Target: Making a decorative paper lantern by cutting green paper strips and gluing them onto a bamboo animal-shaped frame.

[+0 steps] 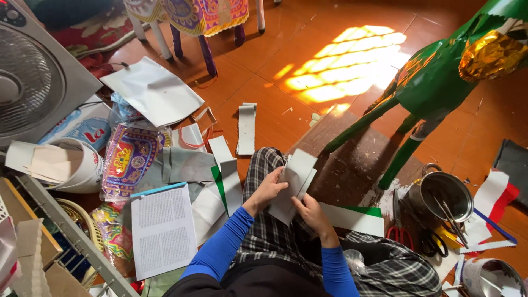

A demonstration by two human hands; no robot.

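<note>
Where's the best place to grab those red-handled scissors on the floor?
Take the scissors by the red loop handles, coming from above. The loops lie flat and exposed on the floor beside the metal pot, nearest the right hand; the rest is hard to make out.

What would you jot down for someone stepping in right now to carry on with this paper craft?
Left hand: grip on the upper edge of the grey card pieces, held over the lap.
Right hand: grip on their lower edge.
Nearby: more grey strips on the floor ahead, scissors and metal pot at right, green paper-covered figure beyond.
Done: many strips are already cut.
Left: cannot tell; the card pieces are in hand, not yet placed anywhere.
</note>
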